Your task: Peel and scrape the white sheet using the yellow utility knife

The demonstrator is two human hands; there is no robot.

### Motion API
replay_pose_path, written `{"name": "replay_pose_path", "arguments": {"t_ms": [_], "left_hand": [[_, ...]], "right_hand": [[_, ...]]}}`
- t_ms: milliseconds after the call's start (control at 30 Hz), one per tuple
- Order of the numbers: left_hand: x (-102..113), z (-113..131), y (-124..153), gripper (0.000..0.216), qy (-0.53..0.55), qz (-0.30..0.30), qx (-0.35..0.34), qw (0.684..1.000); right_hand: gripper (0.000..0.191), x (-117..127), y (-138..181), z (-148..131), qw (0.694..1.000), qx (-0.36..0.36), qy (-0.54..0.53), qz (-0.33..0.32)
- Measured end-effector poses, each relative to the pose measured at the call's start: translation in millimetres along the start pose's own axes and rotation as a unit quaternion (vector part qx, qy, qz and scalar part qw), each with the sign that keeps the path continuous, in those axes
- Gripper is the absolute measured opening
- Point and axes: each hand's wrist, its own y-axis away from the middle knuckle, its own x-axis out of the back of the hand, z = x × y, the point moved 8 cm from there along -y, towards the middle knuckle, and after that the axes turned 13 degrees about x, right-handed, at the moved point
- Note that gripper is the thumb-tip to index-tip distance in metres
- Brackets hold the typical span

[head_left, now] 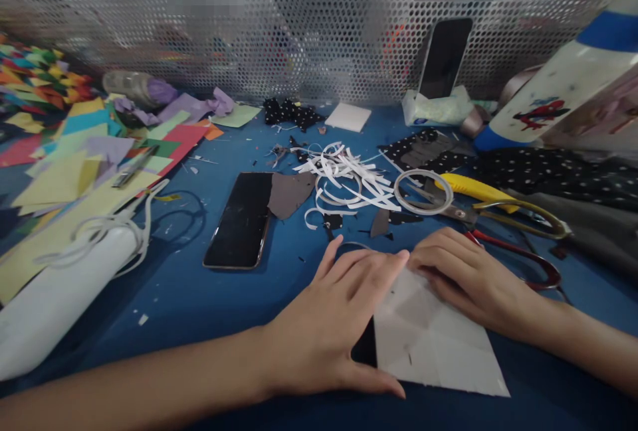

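A whitish, creased paper sheet (438, 344) lies at the front of the blue table, right of the middle. My left hand (339, 318) lies spread over the sheet's left side, thumb and fingers apart. Under that hand shows a strip of black material (366, 346); the rest of it is hidden. At the sheet's far edge, my right hand (463, 278) has its fingers curled and pressed together on the paper, fingertips partly hidden. Just beyond are curled white paper strips (349, 175), a tape ring (423, 192) and large scissors (463, 214) with one red handle loop.
Left of the hands lies a phone (242, 218) beside a grey scrap (292, 195). Coloured papers (74, 185) and a white device with a cord (70, 298) fill the left. A perforated metal panel (309, 32), a propped phone (445, 56) and a bottle (563, 79) stand behind.
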Motion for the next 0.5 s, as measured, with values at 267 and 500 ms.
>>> {"name": "replay_pose_path", "arguments": {"t_ms": [267,500], "left_hand": [[0.4,0.1,0.2,0.113,0.0,0.008,-0.007,1.0],[0.7,0.0,0.4,0.112,0.005,0.006,-0.006,1.0]], "right_hand": [[0.02,1.3,-1.7,1.5,1.0,-0.012,-0.004,0.006],[0.02,0.5,-2.5,1.8,1.0,-0.013,0.001,-0.001]]}}
